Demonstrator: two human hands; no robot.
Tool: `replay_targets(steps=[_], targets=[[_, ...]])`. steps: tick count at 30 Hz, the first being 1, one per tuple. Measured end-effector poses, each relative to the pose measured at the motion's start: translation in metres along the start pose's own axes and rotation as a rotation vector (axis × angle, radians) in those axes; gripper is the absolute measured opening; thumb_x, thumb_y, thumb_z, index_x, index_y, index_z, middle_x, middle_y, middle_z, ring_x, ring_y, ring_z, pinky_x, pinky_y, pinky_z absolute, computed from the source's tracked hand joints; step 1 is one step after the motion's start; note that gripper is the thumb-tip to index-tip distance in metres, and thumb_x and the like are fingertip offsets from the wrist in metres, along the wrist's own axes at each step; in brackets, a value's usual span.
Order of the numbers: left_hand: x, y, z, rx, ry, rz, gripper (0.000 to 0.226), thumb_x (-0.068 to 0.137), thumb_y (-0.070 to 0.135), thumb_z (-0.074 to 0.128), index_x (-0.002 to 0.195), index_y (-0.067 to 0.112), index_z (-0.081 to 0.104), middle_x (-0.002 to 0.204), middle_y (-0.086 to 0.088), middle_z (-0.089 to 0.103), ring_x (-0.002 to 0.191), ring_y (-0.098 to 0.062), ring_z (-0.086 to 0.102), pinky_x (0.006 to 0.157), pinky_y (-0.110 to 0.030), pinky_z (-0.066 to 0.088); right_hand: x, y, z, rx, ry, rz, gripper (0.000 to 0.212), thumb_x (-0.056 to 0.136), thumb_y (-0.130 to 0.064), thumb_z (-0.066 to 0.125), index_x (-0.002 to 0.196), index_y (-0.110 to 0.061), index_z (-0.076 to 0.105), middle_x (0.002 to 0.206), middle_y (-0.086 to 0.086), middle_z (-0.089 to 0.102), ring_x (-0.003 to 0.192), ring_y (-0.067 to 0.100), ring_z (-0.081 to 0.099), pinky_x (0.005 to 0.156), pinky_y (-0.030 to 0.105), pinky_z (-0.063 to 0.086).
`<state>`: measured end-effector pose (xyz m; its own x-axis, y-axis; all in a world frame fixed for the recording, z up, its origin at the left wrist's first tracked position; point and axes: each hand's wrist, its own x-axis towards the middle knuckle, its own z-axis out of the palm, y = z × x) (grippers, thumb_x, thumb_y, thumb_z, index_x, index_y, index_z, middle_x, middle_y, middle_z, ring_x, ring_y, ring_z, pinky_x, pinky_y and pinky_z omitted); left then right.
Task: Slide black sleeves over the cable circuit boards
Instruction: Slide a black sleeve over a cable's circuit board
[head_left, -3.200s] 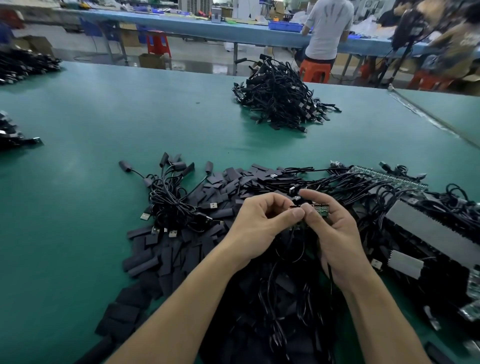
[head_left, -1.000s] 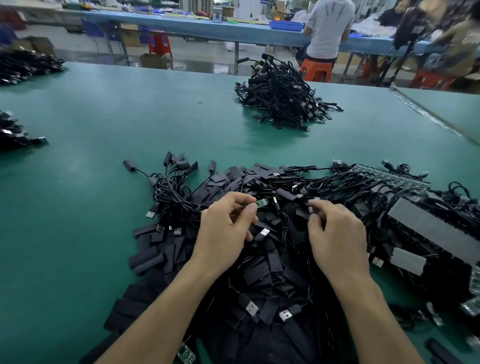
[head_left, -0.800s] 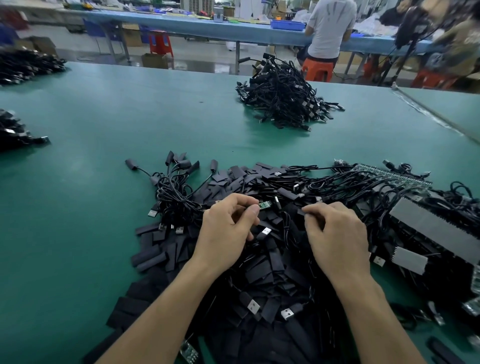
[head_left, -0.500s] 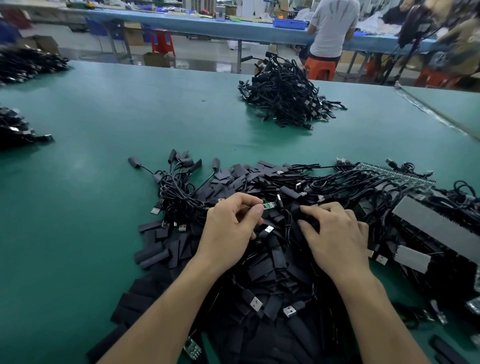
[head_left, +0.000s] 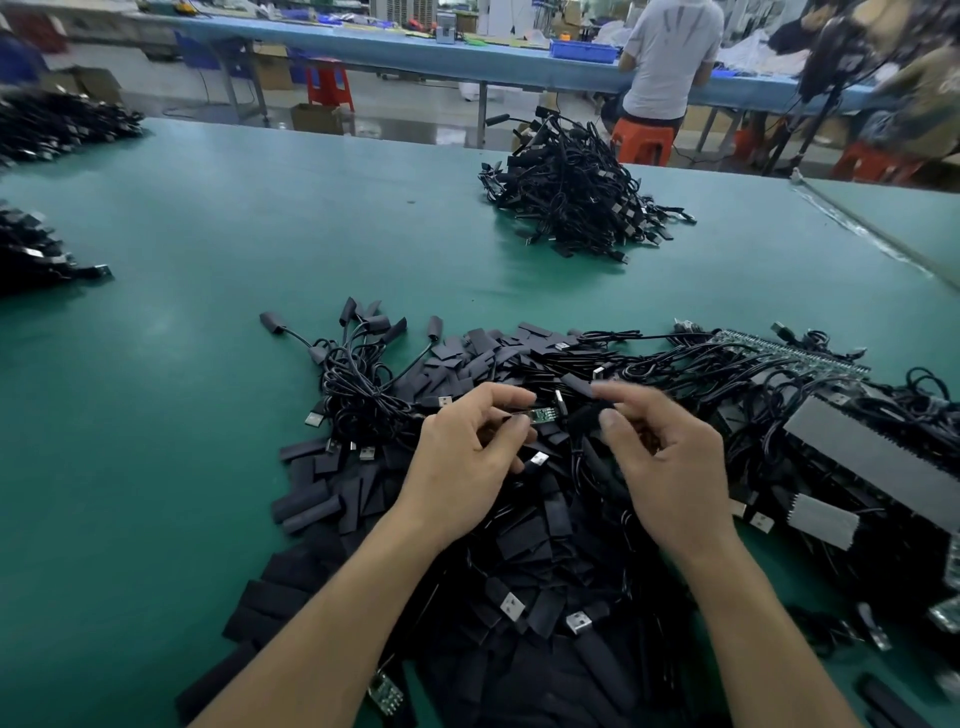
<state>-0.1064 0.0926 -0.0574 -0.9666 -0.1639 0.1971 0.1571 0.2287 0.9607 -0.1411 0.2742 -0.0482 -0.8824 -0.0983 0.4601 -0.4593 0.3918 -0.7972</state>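
Note:
My left hand (head_left: 467, 457) pinches a cable's small green circuit board (head_left: 543, 414) between thumb and fingertips, its bare end pointing right. My right hand (head_left: 665, 457) is raised just to the right of the board and pinches a black sleeve (head_left: 584, 418) between thumb and forefinger, close to the board's tip. Both hands hover over a wide heap of loose flat black sleeves (head_left: 322, 506) and tangled black USB cables (head_left: 358, 395) on the green table (head_left: 156, 441).
A pile of sleeved cables (head_left: 576, 202) lies far across the table. More cable piles (head_left: 36, 249) sit at the left edge. Strips of green boards with cables (head_left: 789, 353) and grey blocks (head_left: 878, 457) lie at the right. A person stands at a blue bench (head_left: 670, 57) behind.
My right hand has lifted off the heap with a black sleeve and come up toward the board. My left hand keeps its pinch on the green board and has barely moved.

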Motion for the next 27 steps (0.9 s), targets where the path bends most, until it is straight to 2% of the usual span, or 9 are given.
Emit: replay_targets(steps=[3, 5, 8, 11, 14, 16, 20, 22, 27], targets=[[-0.0011, 0.0018, -0.0003, -0.009, -0.019, 0.018, 0.023, 0.098, 0.009, 0.060, 0.101, 0.030, 0.070, 0.083, 0.003, 0.073, 0.065, -0.005, 0.068, 0.054, -0.011, 0.046, -0.0007, -0.0024, 0.0032, 0.147, -0.085, 0.012, 0.033, 0.086, -0.004, 0.073, 0.097, -0.035, 0.074, 0.088, -0.015, 0.073, 0.076, 0.005, 0.067, 0.067, 0.015, 0.051], [-0.0015, 0.0022, -0.0001, -0.028, -0.021, 0.026, 0.025, 0.097, 0.004, 0.060, 0.094, 0.026, 0.072, 0.083, 0.002, 0.073, 0.068, -0.005, 0.068, 0.056, -0.011, 0.048, -0.0013, -0.0023, 0.0037, 0.193, -0.123, 0.028, 0.031, 0.082, -0.004, 0.077, 0.096, -0.032, 0.074, 0.088, -0.010, 0.074, 0.076, 0.005, 0.068, 0.067, 0.016, 0.052], [-0.0009, 0.0017, 0.0006, -0.043, -0.026, 0.019, 0.023, 0.095, 0.005, 0.062, 0.095, 0.023, 0.074, 0.084, -0.001, 0.074, 0.071, -0.011, 0.070, 0.063, -0.015, 0.052, -0.0011, -0.0014, 0.0034, 0.235, -0.149, 0.056, 0.030, 0.080, -0.005, 0.079, 0.096, -0.029, 0.073, 0.084, -0.006, 0.074, 0.071, 0.005, 0.066, 0.065, 0.016, 0.051], [0.0000, -0.0007, 0.0011, -0.043, -0.029, 0.024, 0.013, 0.092, 0.013, 0.070, 0.097, 0.023, 0.074, 0.082, -0.003, 0.074, 0.072, -0.019, 0.071, 0.070, -0.033, 0.061, -0.0011, -0.0015, 0.0038, 0.241, -0.177, 0.055, 0.028, 0.079, -0.004, 0.080, 0.096, -0.025, 0.074, 0.083, -0.006, 0.074, 0.072, 0.006, 0.067, 0.066, 0.018, 0.052], [0.0001, -0.0026, 0.0009, -0.057, -0.064, 0.032, 0.011, 0.089, 0.017, 0.074, 0.097, 0.024, 0.074, 0.082, -0.004, 0.075, 0.077, -0.027, 0.072, 0.078, -0.051, 0.059, -0.0013, -0.0015, 0.0036, 0.243, -0.197, 0.038, 0.026, 0.078, -0.004, 0.080, 0.096, -0.021, 0.075, 0.085, -0.007, 0.075, 0.075, 0.007, 0.069, 0.069, 0.018, 0.054], [0.0012, -0.0038, 0.0001, -0.076, -0.078, 0.025, 0.009, 0.088, 0.016, 0.075, 0.095, 0.023, 0.075, 0.079, -0.005, 0.074, 0.074, -0.028, 0.071, 0.077, -0.051, 0.060, -0.0021, -0.0019, 0.0036, 0.212, -0.216, 0.025, 0.029, 0.077, -0.007, 0.082, 0.098, -0.025, 0.075, 0.084, -0.010, 0.074, 0.076, 0.005, 0.069, 0.069, 0.015, 0.052], [0.0034, -0.0047, -0.0015, -0.145, -0.100, -0.014, 0.012, 0.088, 0.010, 0.074, 0.092, 0.022, 0.075, 0.071, -0.004, 0.072, 0.063, -0.016, 0.066, 0.064, -0.031, 0.056, -0.0030, -0.0044, 0.0060, 0.096, -0.246, -0.080, 0.038, 0.074, -0.010, 0.084, 0.107, -0.027, 0.074, 0.091, -0.015, 0.073, 0.087, 0.000, 0.068, 0.076, 0.010, 0.049], [0.0041, -0.0051, -0.0020, -0.146, -0.108, -0.022, 0.014, 0.088, 0.009, 0.074, 0.092, 0.022, 0.074, 0.070, -0.002, 0.071, 0.063, -0.013, 0.066, 0.063, -0.027, 0.056, -0.0019, -0.0045, 0.0071, -0.021, -0.212, -0.169, 0.035, 0.076, -0.015, 0.084, 0.108, -0.026, 0.075, 0.089, -0.016, 0.069, 0.086, 0.000, 0.066, 0.075, 0.009, 0.047], [0.0038, -0.0051, -0.0022, -0.173, -0.116, -0.019, 0.015, 0.086, 0.011, 0.075, 0.096, 0.021, 0.075, 0.076, -0.002, 0.073, 0.068, -0.015, 0.067, 0.072, -0.035, 0.060, -0.0015, -0.0006, 0.0076, -0.075, -0.166, -0.193, 0.030, 0.076, -0.015, 0.084, 0.104, -0.023, 0.077, 0.089, -0.015, 0.068, 0.084, 0.002, 0.065, 0.072, 0.008, 0.045]])
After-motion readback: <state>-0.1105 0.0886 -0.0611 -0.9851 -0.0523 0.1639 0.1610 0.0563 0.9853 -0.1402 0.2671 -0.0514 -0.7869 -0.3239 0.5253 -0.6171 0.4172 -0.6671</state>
